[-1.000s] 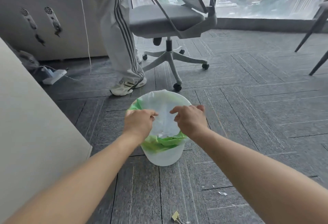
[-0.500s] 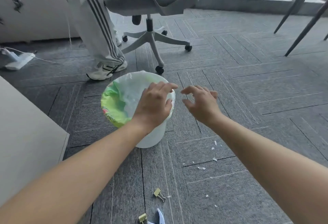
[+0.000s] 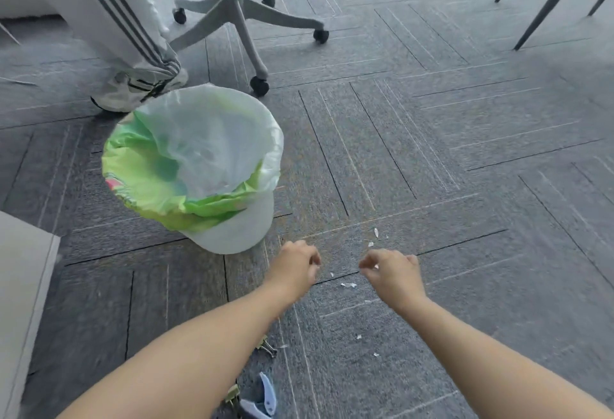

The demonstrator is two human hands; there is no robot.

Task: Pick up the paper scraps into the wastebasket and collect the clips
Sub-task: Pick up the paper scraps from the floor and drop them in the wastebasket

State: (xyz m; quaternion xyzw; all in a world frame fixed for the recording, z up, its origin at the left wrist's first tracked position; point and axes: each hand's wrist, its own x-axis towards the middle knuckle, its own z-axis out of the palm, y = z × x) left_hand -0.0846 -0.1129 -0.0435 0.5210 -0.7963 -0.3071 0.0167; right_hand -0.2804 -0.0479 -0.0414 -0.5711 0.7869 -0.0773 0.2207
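On the grey carpet floor (image 3: 432, 153) | tiny white paper scraps (image 3: 348, 284): light, thin, pinch by edges | left hand (image 3: 295, 267) and right hand (image 3: 393, 272) grip: curled, can't tell if holding.

Grey carpet-tile floor (image 3: 432, 139), lined wastebasket (image 3: 232, 232), scattered paper scraps (image 3: 348, 284), binder clips (image 3: 265, 347), office chair base (image 3: 239, 16)

The carpet floor (image 3: 432, 126) is dark grey, laid in square tiles with thin pale lines that run in different directions. The round plastic wastebasket (image 3: 232, 229) is white, with a clear whitish liner bag (image 3: 212, 139) over a bright green bag (image 3: 143, 179) that has a small red and white print. The torn paper scraps (image 3: 348, 284) are white. The small binder clips (image 3: 265, 347) are gold coloured. A clip-like plastic tool (image 3: 262, 398) is pale blue. The trouser leg (image 3: 109, 10) is light grey with dark stripes.
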